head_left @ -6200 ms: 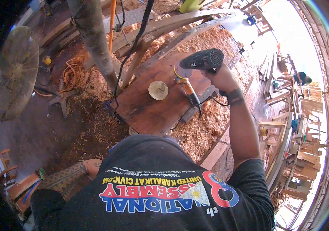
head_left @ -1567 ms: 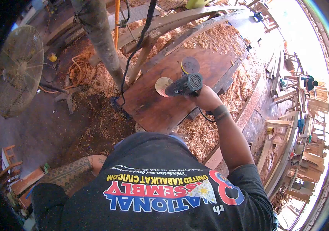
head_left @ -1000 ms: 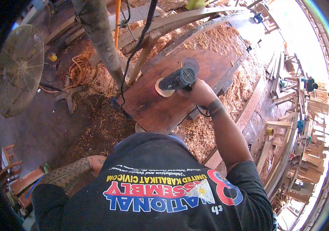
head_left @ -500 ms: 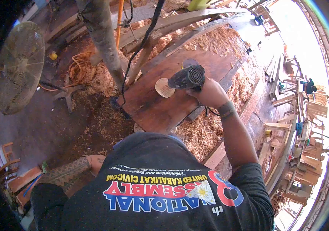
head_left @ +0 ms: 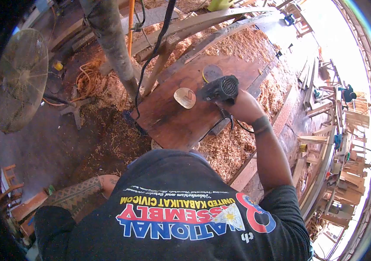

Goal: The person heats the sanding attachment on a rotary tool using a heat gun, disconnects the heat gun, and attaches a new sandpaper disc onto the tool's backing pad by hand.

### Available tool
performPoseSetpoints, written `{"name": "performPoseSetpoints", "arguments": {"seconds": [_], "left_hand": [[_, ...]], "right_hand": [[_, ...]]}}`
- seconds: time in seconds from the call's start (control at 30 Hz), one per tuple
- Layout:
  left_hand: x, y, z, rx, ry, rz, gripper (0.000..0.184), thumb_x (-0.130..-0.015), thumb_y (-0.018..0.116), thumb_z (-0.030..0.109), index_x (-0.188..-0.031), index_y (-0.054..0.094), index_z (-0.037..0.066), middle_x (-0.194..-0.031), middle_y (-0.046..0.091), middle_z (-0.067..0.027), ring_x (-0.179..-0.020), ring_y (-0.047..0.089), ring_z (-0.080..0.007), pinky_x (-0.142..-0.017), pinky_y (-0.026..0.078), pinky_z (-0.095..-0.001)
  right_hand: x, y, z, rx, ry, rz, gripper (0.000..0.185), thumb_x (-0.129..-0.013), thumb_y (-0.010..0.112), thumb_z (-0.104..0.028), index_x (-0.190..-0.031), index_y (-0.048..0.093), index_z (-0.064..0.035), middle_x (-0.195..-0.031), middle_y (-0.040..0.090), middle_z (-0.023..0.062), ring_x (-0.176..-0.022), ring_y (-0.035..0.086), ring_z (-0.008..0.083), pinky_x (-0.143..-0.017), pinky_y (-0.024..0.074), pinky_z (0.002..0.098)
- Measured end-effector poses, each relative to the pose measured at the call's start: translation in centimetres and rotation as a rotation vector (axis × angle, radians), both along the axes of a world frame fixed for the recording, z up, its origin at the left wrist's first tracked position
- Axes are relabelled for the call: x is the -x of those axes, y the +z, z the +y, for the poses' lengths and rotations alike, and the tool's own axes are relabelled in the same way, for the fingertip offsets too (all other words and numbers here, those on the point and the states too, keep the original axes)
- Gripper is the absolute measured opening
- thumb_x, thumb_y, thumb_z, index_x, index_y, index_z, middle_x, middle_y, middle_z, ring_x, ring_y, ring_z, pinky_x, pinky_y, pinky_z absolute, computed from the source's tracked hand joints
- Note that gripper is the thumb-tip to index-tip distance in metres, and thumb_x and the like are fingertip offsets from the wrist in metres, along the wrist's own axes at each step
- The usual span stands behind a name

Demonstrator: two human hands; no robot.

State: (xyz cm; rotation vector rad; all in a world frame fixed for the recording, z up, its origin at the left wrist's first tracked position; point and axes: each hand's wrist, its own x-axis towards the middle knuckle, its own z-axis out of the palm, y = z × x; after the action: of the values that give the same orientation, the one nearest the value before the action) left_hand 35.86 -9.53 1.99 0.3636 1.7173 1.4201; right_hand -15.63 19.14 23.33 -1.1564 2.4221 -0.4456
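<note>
My right hand (head_left: 246,108) is wrapped round a dark heat gun (head_left: 220,89), whose nozzle points left over a reddish-brown wooden board (head_left: 163,115). Just left of the nozzle lies a round tan disc (head_left: 184,98) with a reddish mark; it looks slightly bent or tilted. A second round disc (head_left: 212,73), on a power tool mostly hidden by the heat gun, shows behind it. Black cords hang below my right wrist. My patterned left forearm (head_left: 74,195) is at the lower left, but my left hand is hidden.
A large round fan (head_left: 19,80) stands at the left, near a thick slanted post (head_left: 111,43). Curved timbers (head_left: 207,24) cross behind the board. Wood shavings (head_left: 229,152) cover the ground around it. Stacked lumber and a distant person (head_left: 348,93) are at the right.
The heat gun has moved from over the power tool towards the tan disc, passed over that disc, then drawn back right. The tan disc now looks narrower and tilted.
</note>
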Motion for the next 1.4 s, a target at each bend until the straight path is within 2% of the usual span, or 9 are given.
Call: {"name": "performPoseSetpoints", "arguments": {"seconds": [0.1, 0.23, 0.33, 0.43, 0.53, 0.63, 0.83, 1.23, 1.4], "left_hand": [[-0.2, 0.3, 0.0, -0.039, 0.053, 0.010, 0.067, -0.088, 0.084, 0.038, -0.144, 0.065, 0.007, -0.142, 0.070, -0.0186, -0.125, 0.068, -0.0381, -0.106, 0.056, -0.0446], [0.5, 1.6, 0.4, -0.024, 0.070, -0.094, 0.065, -0.089, 0.084, 0.037, -0.144, 0.065, 0.007, -0.141, 0.070, -0.0190, -0.124, 0.069, -0.0369, -0.106, 0.056, -0.0437], [1.6, 2.7, 0.4, -0.015, 0.031, -0.100, 0.061, -0.090, 0.083, 0.036, -0.141, 0.066, 0.007, -0.141, 0.070, -0.0193, -0.124, 0.069, -0.0364, -0.106, 0.056, -0.0431], [1.2, 1.5, 0.0, -0.019, 0.022, -0.035, 0.059, -0.090, 0.083, 0.036, -0.139, 0.067, 0.007, -0.141, 0.071, -0.0193, -0.125, 0.069, -0.0365, -0.106, 0.056, -0.0434], [1.7, 1.1, -0.4, 0.093, -0.078, -0.044, 0.061, -0.090, 0.083, 0.035, -0.141, 0.066, 0.007, -0.141, 0.070, -0.0187, -0.126, 0.068, -0.0366, -0.105, 0.056, -0.0448], [1.3, 0.0, -0.4, 0.060, -0.087, 0.015, 0.063, -0.088, 0.083, 0.034, -0.143, 0.065, 0.008, -0.141, 0.070, -0.0179, -0.127, 0.068, -0.0368, -0.105, 0.057, -0.0459], [2.1, 1.8, -0.3, 0.121, -0.162, 0.080, 0.067, -0.085, 0.084, 0.033, -0.144, 0.064, 0.008, -0.142, 0.070, -0.0173, -0.128, 0.068, -0.0371, -0.107, 0.056, -0.0457], [1.6, 1.6, 0.1, -0.051, 0.031, -0.013, 0.072, -0.087, 0.084, 0.037, -0.148, 0.062, 0.007, -0.146, 0.067, -0.0196, -0.131, 0.065, -0.0376, -0.112, 0.054, -0.0447], [2.1, 0.6, -0.4, -0.012, -0.070, 0.002, 0.069, -0.087, 0.084, 0.037, -0.145, 0.064, 0.006, -0.146, 0.067, -0.0196, -0.130, 0.066, -0.0387, -0.110, 0.054, -0.0461]], "right_hand": [[-0.7, 0.6, 1.2, -0.111, -0.088, 0.024, 0.039, -0.094, 0.079, -0.038, -0.125, 0.076, -0.0145, -0.116, 0.078, 0.0220, -0.111, 0.074, 0.0443, -0.096, 0.0597, 0.0509], [-1.1, 1.6, 3.2, 0.079, -0.063, -0.036, 0.037, -0.095, 0.079, -0.035, -0.127, 0.075, -0.0159, -0.120, 0.077, 0.0212, -0.112, 0.073, 0.0442, -0.097, 0.0589, 0.0515], [-1.9, 2.9, 3.0, 0.080, -0.100, -0.027, 0.041, -0.093, 0.087, -0.020, -0.129, 0.074, -0.0076, -0.118, 0.080, 0.0163, -0.110, 0.076, 0.0326, -0.098, 0.0589, 0.0432], [-1.5, 2.3, 2.4, 0.123, -0.043, 0.009, 0.039, -0.095, 0.080, -0.036, -0.126, 0.075, -0.0125, -0.117, 0.078, 0.0216, -0.110, 0.073, 0.0444, -0.096, 0.0592, 0.0512], [-1.7, 2.8, 0.9, 0.058, -0.037, -0.005, 0.039, -0.095, 0.079, -0.035, -0.126, 0.075, -0.0124, -0.116, 0.078, 0.0223, -0.110, 0.073, 0.0446, -0.094, 0.0594, 0.0518], [-1.1, 1.1, 0.1, 0.124, 0.004, 0.023, 0.041, -0.094, 0.086, -0.032, -0.128, 0.076, -0.0104, -0.117, 0.079, 0.0189, -0.109, 0.077, 0.0368, -0.096, 0.0593, 0.0460], [-1.6, 2.1, -1.4, 0.052, 0.015, 0.080, 0.035, -0.092, 0.079, -0.037, -0.119, 0.077, -0.0139, -0.110, 0.078, 0.0231, -0.105, 0.074, 0.0452, -0.091, 0.0604, 0.0532], [-1.1, 2.2, 1.0, 0.050, -0.002, 0.025, 0.039, -0.093, 0.080, -0.040, -0.124, 0.077, -0.0158, -0.113, 0.078, 0.0217, -0.107, 0.073, 0.0449, -0.092, 0.0599, 0.0525], [-1.5, 2.7, 2.0, 0.052, -0.042, 0.036, 0.037, -0.093, 0.080, -0.036, -0.123, 0.076, -0.0156, -0.112, 0.078, 0.0220, -0.108, 0.073, 0.0449, -0.092, 0.0598, 0.0529]]}}
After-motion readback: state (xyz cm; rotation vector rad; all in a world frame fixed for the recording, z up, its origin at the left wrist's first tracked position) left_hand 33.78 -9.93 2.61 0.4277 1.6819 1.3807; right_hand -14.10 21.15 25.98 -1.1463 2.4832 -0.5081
